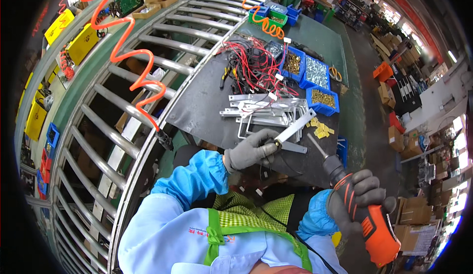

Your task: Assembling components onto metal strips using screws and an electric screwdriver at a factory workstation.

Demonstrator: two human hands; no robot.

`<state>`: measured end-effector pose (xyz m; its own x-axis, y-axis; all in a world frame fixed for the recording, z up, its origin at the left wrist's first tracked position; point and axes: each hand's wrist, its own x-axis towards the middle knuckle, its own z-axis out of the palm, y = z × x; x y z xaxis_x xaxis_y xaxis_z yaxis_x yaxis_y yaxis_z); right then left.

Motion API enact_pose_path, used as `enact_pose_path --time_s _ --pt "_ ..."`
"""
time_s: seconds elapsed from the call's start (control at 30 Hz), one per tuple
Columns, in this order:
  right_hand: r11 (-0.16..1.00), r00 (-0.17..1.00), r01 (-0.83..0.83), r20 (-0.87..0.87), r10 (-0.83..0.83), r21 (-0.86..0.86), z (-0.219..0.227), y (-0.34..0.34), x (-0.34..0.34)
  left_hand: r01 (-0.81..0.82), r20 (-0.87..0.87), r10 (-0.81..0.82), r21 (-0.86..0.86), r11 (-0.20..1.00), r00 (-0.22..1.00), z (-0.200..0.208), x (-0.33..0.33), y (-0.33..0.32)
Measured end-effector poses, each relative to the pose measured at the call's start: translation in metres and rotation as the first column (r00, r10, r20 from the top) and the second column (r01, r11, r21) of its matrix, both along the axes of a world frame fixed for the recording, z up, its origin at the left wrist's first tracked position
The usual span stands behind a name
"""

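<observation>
My left hand (252,150), in a grey glove, is closed with thumb and fingers pinching the near end of a flat silver metal bracket (297,126). That bracket slants up and to the right over the dark worktop (197,101). Wrapped around an orange and black electric screwdriver (380,232) is my gloved right hand (358,192). The tool's long bit points up and left toward the bracket, apart from it. Just beyond my left hand lies a pile of silver brackets (256,107). Small yellow pieces (321,129) are scattered to its right.
Tangled red and black cables (253,64) lie behind the brackets. Blue bins of brass (323,99) and silver screws (316,71) line the right side, near scissors (336,74). A roller conveyor (111,138) runs along the left; an orange coiled hose (143,82) hangs over it.
</observation>
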<state>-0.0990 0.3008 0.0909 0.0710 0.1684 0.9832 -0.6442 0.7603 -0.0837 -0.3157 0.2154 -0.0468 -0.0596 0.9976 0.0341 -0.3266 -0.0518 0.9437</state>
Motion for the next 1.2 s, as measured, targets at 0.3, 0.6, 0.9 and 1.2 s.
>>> enact_pose_path --time_s 0.3,0.6,0.9,1.2 --pt "0.997 0.996 -0.063 0.07 0.059 0.047 -0.003 -0.01 -0.016 0.031 0.091 -0.029 -0.023 0.999 0.995 0.009 0.014 0.006" --pt "0.99 0.978 -0.136 0.165 0.13 0.027 -0.02 -0.002 0.001 0.031 0.048 -0.032 0.013 0.999 0.998 0.013 0.029 0.015" --pt "1.0 0.999 -0.013 0.044 0.014 -0.027 -0.018 0.008 -0.002 -0.208 0.059 0.208 0.001 0.978 0.976 0.012 0.037 0.044" --pt "0.996 0.996 -0.086 0.0 0.086 -0.002 -0.026 0.014 -0.017 -0.144 -0.084 0.145 0.016 0.989 0.986 -0.002 0.035 0.036"
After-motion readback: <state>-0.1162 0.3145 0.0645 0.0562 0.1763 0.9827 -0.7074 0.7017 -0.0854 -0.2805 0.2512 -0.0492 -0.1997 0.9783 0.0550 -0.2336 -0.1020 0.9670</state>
